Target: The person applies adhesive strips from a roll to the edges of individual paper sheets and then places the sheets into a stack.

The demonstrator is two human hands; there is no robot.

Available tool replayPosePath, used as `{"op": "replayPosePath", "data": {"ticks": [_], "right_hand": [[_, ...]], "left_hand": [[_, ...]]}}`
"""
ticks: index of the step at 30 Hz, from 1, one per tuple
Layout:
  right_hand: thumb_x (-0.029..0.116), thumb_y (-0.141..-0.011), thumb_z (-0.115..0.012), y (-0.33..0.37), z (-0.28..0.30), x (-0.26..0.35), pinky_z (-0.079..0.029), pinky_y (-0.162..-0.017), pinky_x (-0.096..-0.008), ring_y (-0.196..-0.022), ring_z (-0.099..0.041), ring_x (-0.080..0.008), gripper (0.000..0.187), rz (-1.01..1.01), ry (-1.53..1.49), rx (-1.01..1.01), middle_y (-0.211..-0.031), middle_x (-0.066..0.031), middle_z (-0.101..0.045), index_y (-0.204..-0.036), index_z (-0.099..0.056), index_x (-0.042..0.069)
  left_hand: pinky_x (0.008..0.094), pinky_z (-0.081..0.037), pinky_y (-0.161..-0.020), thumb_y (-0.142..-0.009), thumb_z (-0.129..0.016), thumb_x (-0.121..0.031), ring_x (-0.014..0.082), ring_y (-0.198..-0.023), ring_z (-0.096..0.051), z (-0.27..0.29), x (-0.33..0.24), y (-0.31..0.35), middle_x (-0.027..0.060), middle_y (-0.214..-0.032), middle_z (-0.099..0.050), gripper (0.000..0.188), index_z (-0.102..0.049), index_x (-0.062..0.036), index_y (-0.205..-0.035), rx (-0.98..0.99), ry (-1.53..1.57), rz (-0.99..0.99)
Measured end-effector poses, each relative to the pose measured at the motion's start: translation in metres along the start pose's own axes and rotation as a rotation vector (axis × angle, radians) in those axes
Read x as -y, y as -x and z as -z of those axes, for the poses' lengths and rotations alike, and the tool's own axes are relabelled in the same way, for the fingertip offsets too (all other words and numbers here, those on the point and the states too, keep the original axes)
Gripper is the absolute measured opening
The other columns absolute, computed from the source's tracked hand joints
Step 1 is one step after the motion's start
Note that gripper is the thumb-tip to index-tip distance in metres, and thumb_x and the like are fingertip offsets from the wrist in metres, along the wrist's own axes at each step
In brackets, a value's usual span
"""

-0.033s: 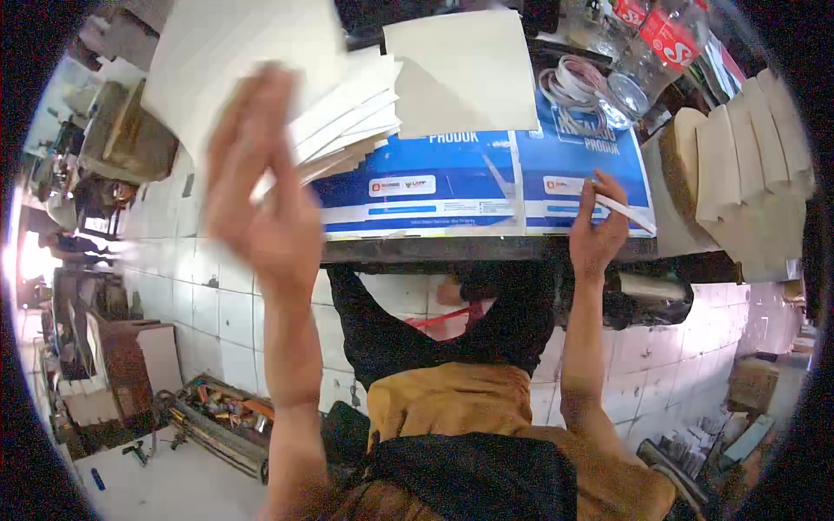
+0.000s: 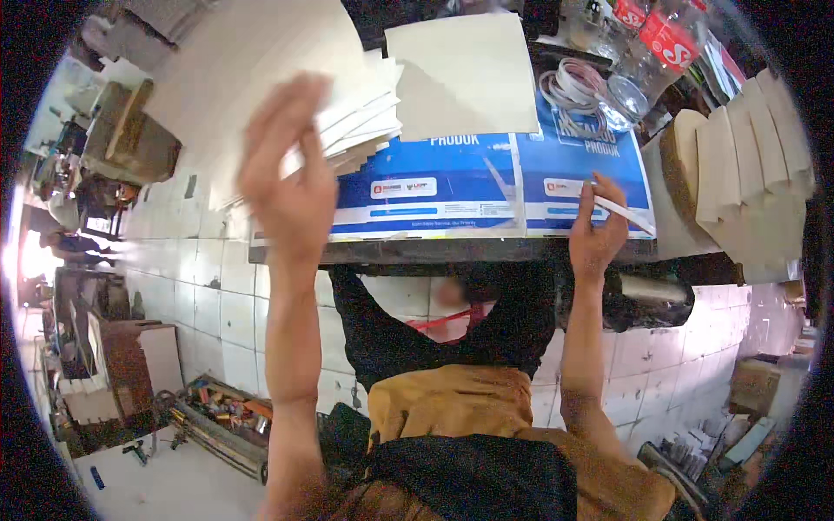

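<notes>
My left hand [image 2: 287,174], smeared by motion, hovers over the near right edge of a stack of cream sheets [image 2: 261,69]. Its fingers are stretched upward and the thumb stands apart, with nothing visible in its grasp. My right hand [image 2: 599,227] rests at the near edge of the table, thumb and fingers closed on a narrow flat white strip [image 2: 627,214]. Beneath that hand lies a blue printed sheet [image 2: 638,178]; a second blue printed sheet [image 2: 434,182] is to its left. A single cream sheet [image 2: 460,78] partly covers the second one.
Rolled white and pink tape [image 2: 573,84] lies beside a clear plastic bottle [image 2: 665,48] with a red label. Folded cream sheets [image 2: 747,156] fan out at the right. On the floor to the left sits a long tray [image 2: 230,417] of small parts.
My left hand has shifted slightly right and away from the upper cream sheet, which now lies flatter on the stack. My right hand has stayed in place with the strip.
</notes>
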State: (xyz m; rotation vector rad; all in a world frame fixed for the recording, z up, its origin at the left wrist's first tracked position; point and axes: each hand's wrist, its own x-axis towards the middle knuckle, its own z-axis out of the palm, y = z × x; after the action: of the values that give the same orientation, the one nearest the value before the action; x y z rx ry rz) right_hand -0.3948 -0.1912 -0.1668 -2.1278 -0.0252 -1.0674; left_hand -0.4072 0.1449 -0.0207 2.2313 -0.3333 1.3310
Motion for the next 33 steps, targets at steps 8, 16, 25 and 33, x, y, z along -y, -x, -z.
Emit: {"op": "replayPosePath", "data": {"ticks": [8, 16, 25, 33], "right_hand": [[0.010, -0.092, -0.075, -0.001, 0.006, 0.012, -0.049, -0.091, -0.0403, -0.096, -0.072, -0.0266, 0.018, 0.070, 0.023, 0.056, -0.104, -0.0121, -0.075, -0.109, -0.070, 0.006], [0.008, -0.091, -0.076, 0.010, 0.016, 0.027, -0.045, -0.106, -0.0425, -0.122, -0.062, -0.0278, 0.009, 0.007, -0.118, -0.031, -0.101, -0.0149, -0.073, -0.092, -0.069, 0.003], [0.008, -0.088, -0.076, 0.055, -0.036, 0.113, -0.048, -0.090, -0.0409, -0.089, -0.068, -0.0235, 0.055, 0.134, -0.289, 0.371, -0.088, -0.0077, -0.071, -0.139, -0.056, 0.004], [0.008, -0.090, -0.074, 0.072, -0.061, 0.137, -0.043, -0.093, -0.0429, -0.082, -0.066, -0.0235, 0.056, 0.075, -0.334, 0.527, -0.087, -0.0052, -0.068, -0.143, -0.056, 0.009]], "left_hand": [[0.0433, -0.047, -0.109, -0.095, -0.067, -0.021, 0.0367, -0.129, -0.060, -0.048, -0.046, 0.016, 0.0191, -0.135, -0.065, 0.041, -0.064, -0.0066, -0.133, 0.491, 0.331, 0.114], [0.0581, -0.029, -0.120, -0.100, -0.053, -0.056, 0.0429, -0.146, -0.037, -0.100, -0.039, 0.133, 0.0213, -0.158, -0.042, 0.072, -0.049, -0.0028, -0.148, 0.817, -0.179, 0.104], [0.0520, -0.033, -0.116, -0.087, -0.069, -0.014, 0.0425, -0.138, -0.044, -0.010, -0.068, 0.167, 0.0220, -0.145, -0.050, 0.066, -0.045, 0.0033, -0.146, 0.531, 0.125, 0.355], [0.0570, -0.029, -0.118, -0.084, -0.070, -0.006, 0.0465, -0.142, -0.039, 0.007, -0.050, 0.193, 0.0225, -0.147, -0.048, 0.071, -0.040, 0.0043, -0.148, 0.344, 0.120, 0.453]]}}
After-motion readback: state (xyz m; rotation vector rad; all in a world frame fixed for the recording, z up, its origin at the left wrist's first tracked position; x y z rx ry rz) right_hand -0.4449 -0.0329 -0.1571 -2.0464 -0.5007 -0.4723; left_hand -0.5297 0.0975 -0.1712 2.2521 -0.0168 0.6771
